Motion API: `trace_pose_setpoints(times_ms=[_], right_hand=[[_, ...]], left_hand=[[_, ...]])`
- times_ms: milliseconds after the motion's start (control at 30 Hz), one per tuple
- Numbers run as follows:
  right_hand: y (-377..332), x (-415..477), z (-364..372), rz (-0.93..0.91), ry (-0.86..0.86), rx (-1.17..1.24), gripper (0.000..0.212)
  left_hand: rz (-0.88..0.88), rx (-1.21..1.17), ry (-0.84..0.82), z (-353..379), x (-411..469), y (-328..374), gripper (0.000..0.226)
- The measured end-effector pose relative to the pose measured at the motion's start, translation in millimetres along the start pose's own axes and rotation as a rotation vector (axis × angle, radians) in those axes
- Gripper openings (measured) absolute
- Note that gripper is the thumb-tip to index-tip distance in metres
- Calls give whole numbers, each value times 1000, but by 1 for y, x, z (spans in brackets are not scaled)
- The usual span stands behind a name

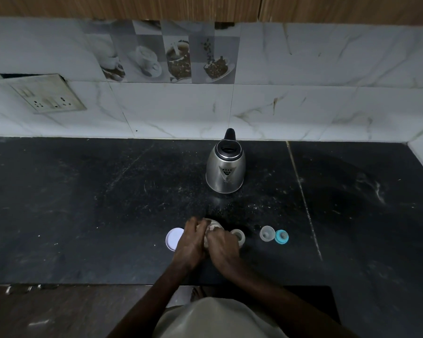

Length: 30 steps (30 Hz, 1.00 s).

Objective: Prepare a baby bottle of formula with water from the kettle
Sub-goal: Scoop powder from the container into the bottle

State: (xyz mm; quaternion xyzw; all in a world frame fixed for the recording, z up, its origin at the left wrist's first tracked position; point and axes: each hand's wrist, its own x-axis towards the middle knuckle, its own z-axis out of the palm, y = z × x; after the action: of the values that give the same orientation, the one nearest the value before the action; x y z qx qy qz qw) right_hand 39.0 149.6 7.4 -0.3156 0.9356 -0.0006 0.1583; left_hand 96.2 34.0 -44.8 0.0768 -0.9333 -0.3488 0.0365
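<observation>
White lid (174, 239) lies near the open jar (214, 226).

Bare forearms (144, 296), pale beige garment (217, 318) over the torso

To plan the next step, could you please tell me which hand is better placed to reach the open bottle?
Right, probably: the right hand lies just beside the bottle, while the left hand holds the jar on its far side, away from the bottle.
</observation>
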Motion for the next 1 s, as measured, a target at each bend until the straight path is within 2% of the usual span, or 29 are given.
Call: trace_pose_setpoints(times_ms=[167,267,400,800,1000], right_hand=[[3,-12,7,287,117,404,26],[10,-23,4,442,131,768,18],[18,-35,-7,540,139,1101,12],[25,-46,-21,580,173,1265,8],[45,-60,-21,607,227,1398,7]], left_hand=[[-52,-41,35,-2,-2,0,66],[-89,-53,55,0,-3,-3,78],[-143,-92,90,2,-5,-7,81],[-236,-149,96,-1,-9,-2,89],[-288,-190,165,-2,-8,-5,92]])
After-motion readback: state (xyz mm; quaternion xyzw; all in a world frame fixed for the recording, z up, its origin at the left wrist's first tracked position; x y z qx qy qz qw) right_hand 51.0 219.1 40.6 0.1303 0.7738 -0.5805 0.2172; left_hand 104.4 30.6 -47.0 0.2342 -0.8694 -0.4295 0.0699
